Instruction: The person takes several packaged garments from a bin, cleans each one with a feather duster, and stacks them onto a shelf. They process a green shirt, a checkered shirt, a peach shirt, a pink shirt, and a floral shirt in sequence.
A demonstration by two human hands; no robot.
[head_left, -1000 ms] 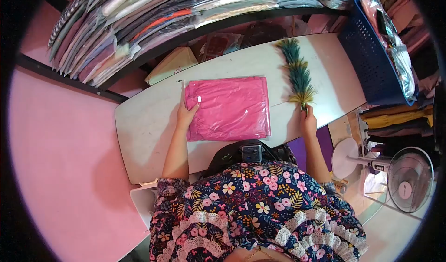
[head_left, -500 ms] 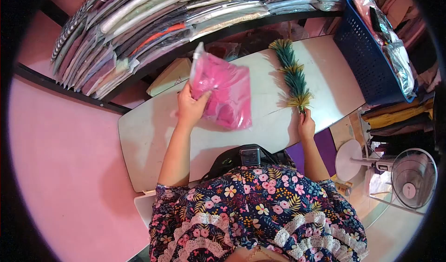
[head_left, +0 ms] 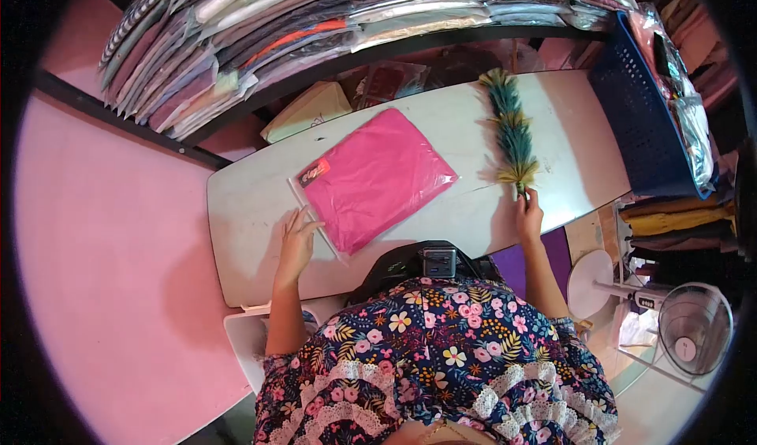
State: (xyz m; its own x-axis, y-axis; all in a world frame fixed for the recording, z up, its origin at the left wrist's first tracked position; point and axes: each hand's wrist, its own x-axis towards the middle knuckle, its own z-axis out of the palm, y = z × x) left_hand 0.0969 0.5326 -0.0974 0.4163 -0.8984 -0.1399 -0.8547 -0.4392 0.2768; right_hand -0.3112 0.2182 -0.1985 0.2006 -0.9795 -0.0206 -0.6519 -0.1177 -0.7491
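A pink folded cloth in a clear plastic bag (head_left: 386,177) lies flat on the white table (head_left: 252,208), with a small dark and orange label near its left corner. My left hand (head_left: 297,240) is at the bag's lower left edge, fingers apart, holding nothing. At the right, my right hand (head_left: 530,208) is closed round the lower end of a green and yellow feathery duster (head_left: 511,129), which rests along the table and points away from me.
Bagged garments (head_left: 315,43) fill a shelf behind the table. A blue basket (head_left: 643,114) with packets stands at the right back. A fan (head_left: 694,330) stands at the lower right, near a purple cloth (head_left: 556,259). A pink wall (head_left: 110,263) is on the left.
The pink bag, held up in my left hand before, now lies flat on the table. My left hand has let go and moved down and left. My right hand still holds the duster.
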